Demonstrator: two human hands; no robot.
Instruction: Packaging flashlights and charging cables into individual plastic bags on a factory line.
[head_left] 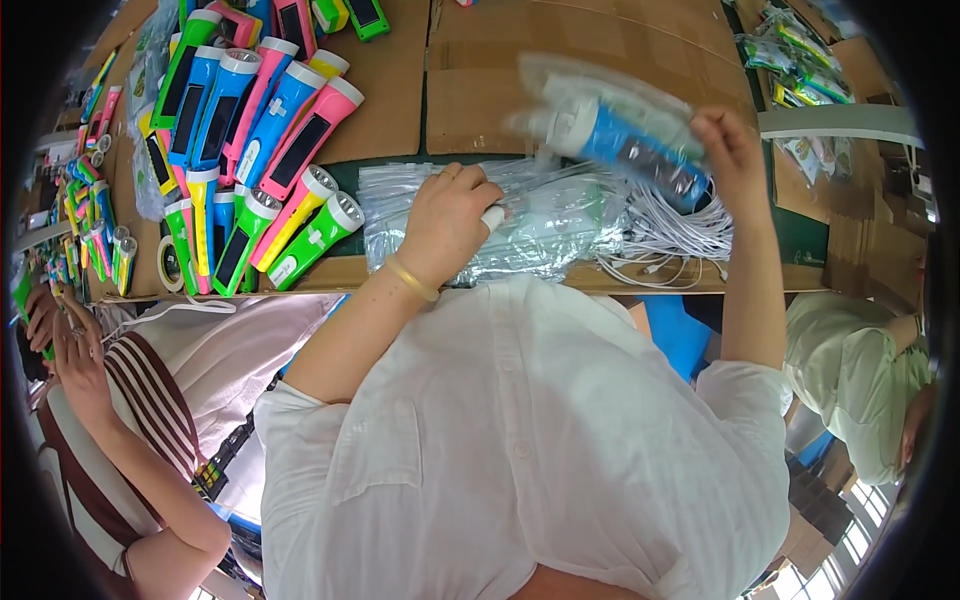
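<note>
My right hand (728,150) is raised at the right, its fingers pinching the edge of a clear plastic bag (640,85). A blue flashlight (640,150) with a white head lies inside that bag; both are smeared by motion. My left hand (455,220), with a yellow bangle at the wrist, rests curled on a stack of clear plastic bags (550,225). Something small and white (492,218) shows at its thumb side; I cannot make out what. Beneath the bagged flashlight, a bundle of white cables (680,235) lies beside the stack.
Many pink, blue, green and yellow flashlights (245,130) are heaped at the left by a tape roll (172,262). Cardboard (590,30) covers the table. Bagged flashlights (805,65) lie at the far right. Co-workers sit on both sides, one with a striped sleeve (150,390).
</note>
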